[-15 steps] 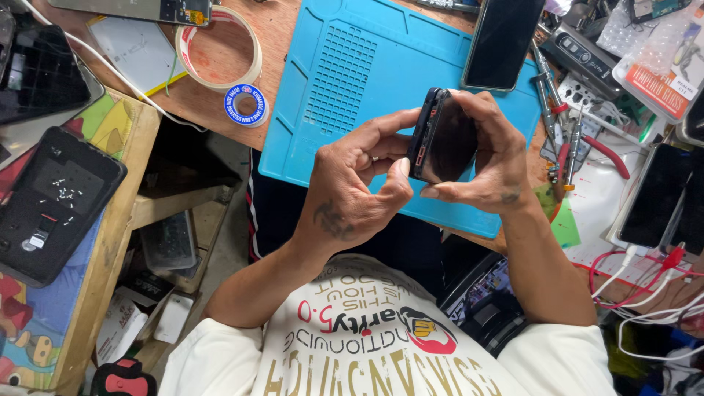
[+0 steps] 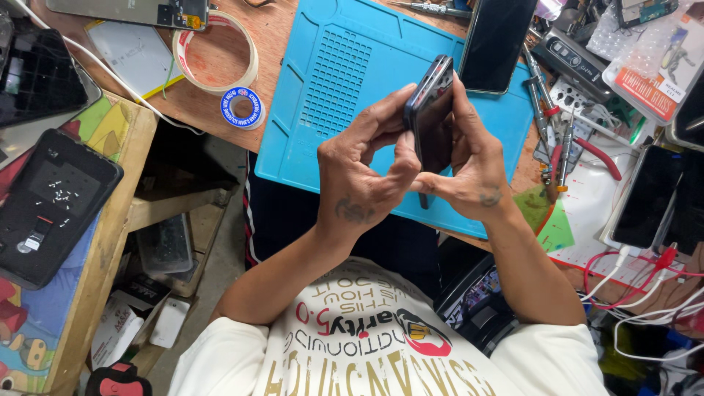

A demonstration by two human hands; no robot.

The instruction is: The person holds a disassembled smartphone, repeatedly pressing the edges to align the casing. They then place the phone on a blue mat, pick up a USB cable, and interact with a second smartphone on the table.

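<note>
From the head view, I hold a dark phone (image 2: 433, 117) upright on its edge above the blue work mat (image 2: 352, 81), my left hand (image 2: 363, 172) pinching its left side and lower end. My right hand (image 2: 469, 169) closes its grip on the other side. A tape roll (image 2: 216, 51) lies on the wooden tabletop (image 2: 275, 29), left of the mat.

**Hidden and cut off around the bench**

Covering the lower end of the dark phone (image 2: 431, 117) with fingers of the left hand (image 2: 363, 183) and right hand (image 2: 469, 172); hiding its screen side by tilting it edge-on. Running off the right edge: another phone (image 2: 649, 194) and white cables (image 2: 645, 308). Cropping the circuit strip (image 2: 132, 11) at the top. Leaving the tiny screws (image 2: 59, 192) on the black tray too small to count.
</note>
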